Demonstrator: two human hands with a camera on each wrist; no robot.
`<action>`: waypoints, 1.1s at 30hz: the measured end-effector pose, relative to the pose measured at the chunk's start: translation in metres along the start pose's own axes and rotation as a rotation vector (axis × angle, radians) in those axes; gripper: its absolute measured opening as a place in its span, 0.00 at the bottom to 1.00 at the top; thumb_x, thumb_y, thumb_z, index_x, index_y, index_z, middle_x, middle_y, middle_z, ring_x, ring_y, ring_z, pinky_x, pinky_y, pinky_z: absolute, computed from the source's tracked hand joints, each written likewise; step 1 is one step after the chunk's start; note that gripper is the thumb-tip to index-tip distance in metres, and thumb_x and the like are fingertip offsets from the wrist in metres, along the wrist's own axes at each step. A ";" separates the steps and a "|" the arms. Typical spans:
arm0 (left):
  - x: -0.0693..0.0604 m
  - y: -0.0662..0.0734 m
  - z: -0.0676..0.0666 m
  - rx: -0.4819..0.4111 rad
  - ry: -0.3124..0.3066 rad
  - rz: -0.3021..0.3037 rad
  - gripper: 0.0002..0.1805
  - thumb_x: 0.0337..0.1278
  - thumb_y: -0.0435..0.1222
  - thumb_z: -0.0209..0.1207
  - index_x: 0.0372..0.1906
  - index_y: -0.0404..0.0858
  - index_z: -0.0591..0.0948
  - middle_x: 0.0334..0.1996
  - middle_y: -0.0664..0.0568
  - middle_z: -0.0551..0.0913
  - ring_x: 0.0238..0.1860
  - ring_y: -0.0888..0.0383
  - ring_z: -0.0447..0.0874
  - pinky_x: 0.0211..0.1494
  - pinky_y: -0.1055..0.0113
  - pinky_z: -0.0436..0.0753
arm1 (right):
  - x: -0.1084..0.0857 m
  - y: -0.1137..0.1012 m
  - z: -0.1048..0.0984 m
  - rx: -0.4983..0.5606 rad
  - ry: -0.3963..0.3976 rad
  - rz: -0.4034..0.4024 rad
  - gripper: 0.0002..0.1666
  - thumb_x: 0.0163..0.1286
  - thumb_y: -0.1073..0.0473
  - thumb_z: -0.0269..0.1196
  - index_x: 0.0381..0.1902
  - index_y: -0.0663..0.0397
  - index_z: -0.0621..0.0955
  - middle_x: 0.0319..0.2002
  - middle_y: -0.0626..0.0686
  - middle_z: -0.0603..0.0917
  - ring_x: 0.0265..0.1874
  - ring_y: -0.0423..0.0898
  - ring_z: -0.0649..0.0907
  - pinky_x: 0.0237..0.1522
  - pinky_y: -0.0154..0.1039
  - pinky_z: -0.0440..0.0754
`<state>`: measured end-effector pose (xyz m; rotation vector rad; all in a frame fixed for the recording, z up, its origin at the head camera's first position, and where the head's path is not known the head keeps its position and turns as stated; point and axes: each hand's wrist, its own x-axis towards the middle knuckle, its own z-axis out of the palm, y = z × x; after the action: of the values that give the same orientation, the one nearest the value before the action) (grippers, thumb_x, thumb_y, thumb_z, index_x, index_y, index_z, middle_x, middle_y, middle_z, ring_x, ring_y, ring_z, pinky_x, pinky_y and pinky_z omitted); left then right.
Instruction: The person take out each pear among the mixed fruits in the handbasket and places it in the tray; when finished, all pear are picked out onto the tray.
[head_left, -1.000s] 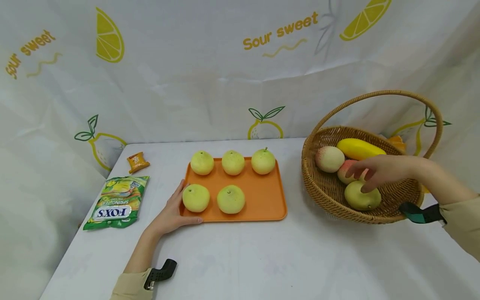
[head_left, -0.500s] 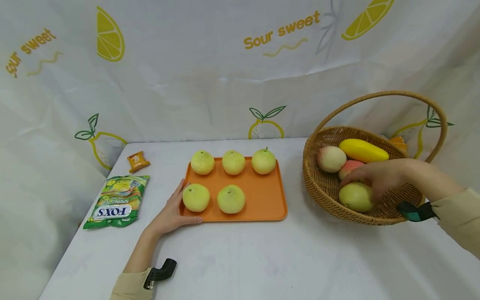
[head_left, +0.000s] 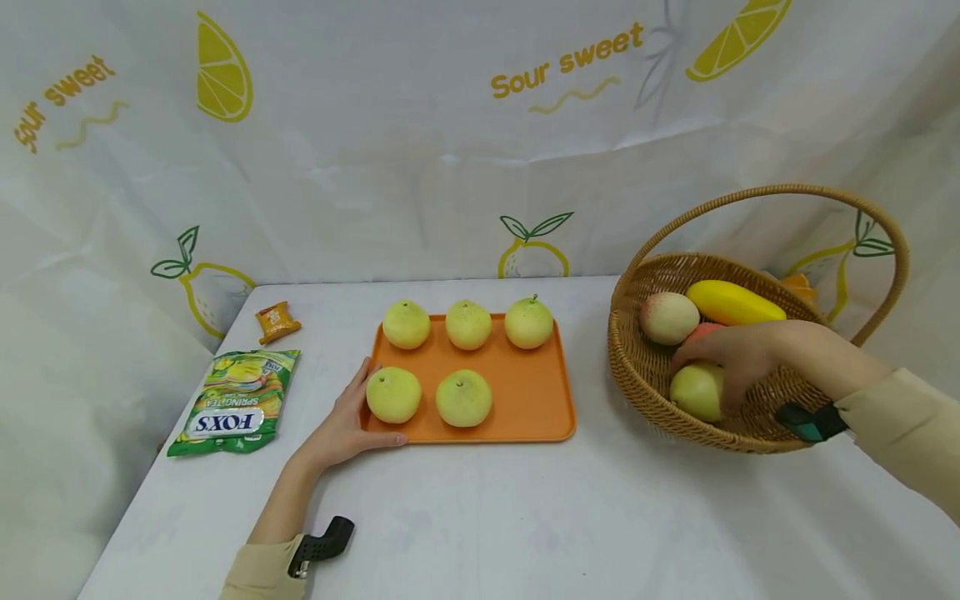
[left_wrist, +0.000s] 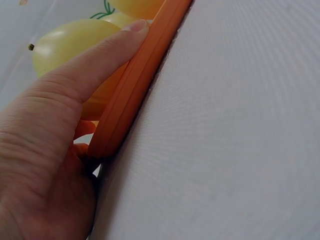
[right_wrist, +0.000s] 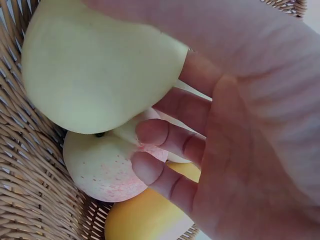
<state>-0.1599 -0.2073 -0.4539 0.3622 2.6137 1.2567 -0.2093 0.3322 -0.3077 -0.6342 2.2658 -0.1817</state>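
In the head view my right hand [head_left: 738,358] reaches into the wicker basket [head_left: 652,400] and grips a pale green pear [head_left: 697,392]. The right wrist view has this pear [right_wrist: 95,65] between thumb and forefinger side, the other fingers spread past it. Beside it in the basket are a pinkish-white peach [head_left: 670,318], a second peach [head_left: 703,332] partly behind the hand, and a long yellow fruit [head_left: 735,302]. My left hand [head_left: 345,429] holds the front left corner of the orange tray [head_left: 525,400], thumb along the front rim. Several round yellow-green pears [head_left: 463,398] sit on the tray.
A green candy bag [head_left: 234,402] and a small orange packet [head_left: 277,322] lie at the table's left. The basket's tall handle [head_left: 780,190] arches above its contents. A printed white cloth [head_left: 375,167] hangs behind the table. An orange item [head_left: 798,286] shows behind the basket.
My right hand has come down onto the pale green pear and taken hold of it, then shifted it slightly left within the basket. The left hand keeps its place on the tray.
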 end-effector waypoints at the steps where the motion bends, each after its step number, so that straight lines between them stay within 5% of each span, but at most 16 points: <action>1: 0.000 0.000 0.000 0.003 0.000 0.000 0.64 0.42 0.54 0.74 0.79 0.45 0.46 0.78 0.50 0.33 0.76 0.39 0.33 0.68 0.31 0.42 | 0.000 0.000 0.000 -0.003 -0.001 0.006 0.42 0.43 0.54 0.77 0.60 0.43 0.76 0.53 0.49 0.74 0.49 0.49 0.71 0.47 0.47 0.71; 6: 0.001 -0.001 0.000 0.004 -0.002 -0.002 0.64 0.42 0.53 0.74 0.79 0.45 0.46 0.78 0.50 0.33 0.76 0.39 0.33 0.68 0.31 0.42 | 0.002 0.002 0.000 -0.005 0.006 0.006 0.43 0.42 0.47 0.79 0.59 0.45 0.77 0.53 0.50 0.75 0.47 0.48 0.72 0.45 0.46 0.73; 21: -0.001 0.000 0.000 -0.010 0.003 0.004 0.64 0.42 0.52 0.75 0.79 0.45 0.46 0.78 0.50 0.33 0.76 0.38 0.32 0.68 0.30 0.42 | -0.005 -0.006 -0.006 0.143 0.072 -0.063 0.43 0.50 0.50 0.75 0.63 0.53 0.74 0.46 0.50 0.78 0.43 0.47 0.76 0.40 0.37 0.77; 26: -0.001 0.000 0.001 -0.010 0.003 0.002 0.64 0.42 0.53 0.75 0.79 0.45 0.46 0.78 0.50 0.33 0.76 0.39 0.32 0.68 0.30 0.42 | -0.014 -0.012 -0.011 0.196 0.126 -0.084 0.42 0.53 0.48 0.75 0.64 0.50 0.72 0.51 0.52 0.77 0.47 0.49 0.77 0.43 0.38 0.78; 33: 0.000 -0.001 0.000 -0.001 0.000 0.000 0.64 0.42 0.53 0.74 0.79 0.46 0.46 0.78 0.50 0.33 0.76 0.38 0.33 0.68 0.30 0.43 | -0.023 -0.015 -0.011 0.217 0.290 -0.224 0.37 0.58 0.51 0.73 0.63 0.48 0.71 0.48 0.51 0.75 0.41 0.42 0.79 0.41 0.35 0.78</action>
<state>-0.1597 -0.2078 -0.4542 0.3622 2.6135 1.2578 -0.1973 0.3300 -0.2807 -0.7851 2.3988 -0.6573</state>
